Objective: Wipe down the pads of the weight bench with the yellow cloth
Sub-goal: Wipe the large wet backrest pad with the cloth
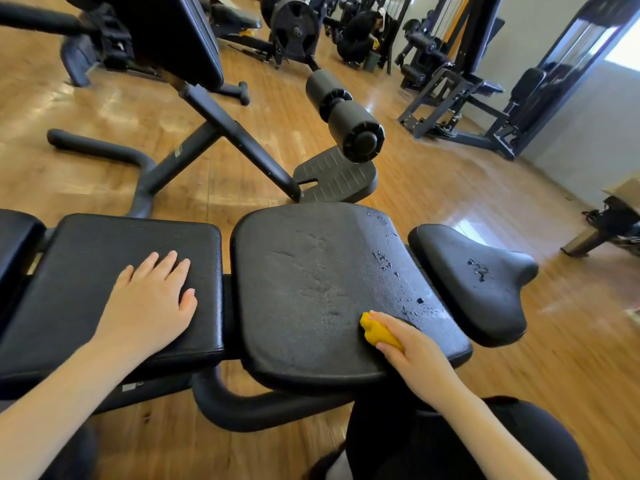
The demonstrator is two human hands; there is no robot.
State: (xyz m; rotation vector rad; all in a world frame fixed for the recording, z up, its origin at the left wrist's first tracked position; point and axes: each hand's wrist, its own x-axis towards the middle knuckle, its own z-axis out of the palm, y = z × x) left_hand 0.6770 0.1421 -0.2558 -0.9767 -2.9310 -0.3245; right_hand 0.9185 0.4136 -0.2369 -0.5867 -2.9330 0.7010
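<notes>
One yellow cloth (pixel 379 332), bunched, gripped in the right hand (pixel 412 351) with fingers curled round it; only the front end of the cloth shows past the fingers. Cloth sits on the middle pad (pixel 311 289), near that pad's 4 o'clock edge.

Weight bench (pixel 242 403): four black pads in view. Counting from 9 o'clock to 3 o'clock: a cut-off pad (pixel 15 237) at the frame's left edge, the left pad (pixel 104 271), the middle pad, and a small saddle-shaped pad (pixel 474 282) at 3 o'clock. Narrow gaps separate them.

Left hand (pixel 152 306): flat, fingers straight and slightly spread, palm resting on the left pad, holding nothing. Two bare forearms enter from 6–7 o'clock and 5 o'clock.

Wet droplets (pixel 382 259) scattered on the right half of the middle pad, just beyond the cloth toward 12–1 o'clock; another droplet patch (pixel 478 270) on the saddle-shaped pad. Streaky marks on the middle pad's centre.

Beyond the bench at 12 o'clock: one ribbed footplate (pixel 339 174), two foam rollers (pixel 346 112) on one bar, one slanted frame with a tilted pad (pixel 180 36). Wooden floor (pixel 450 188). More gym machines (pixel 485 91) at 1–2 o'clock, blurred. One person crouching (pixel 360 36) far off at 12–1 o'clock.
</notes>
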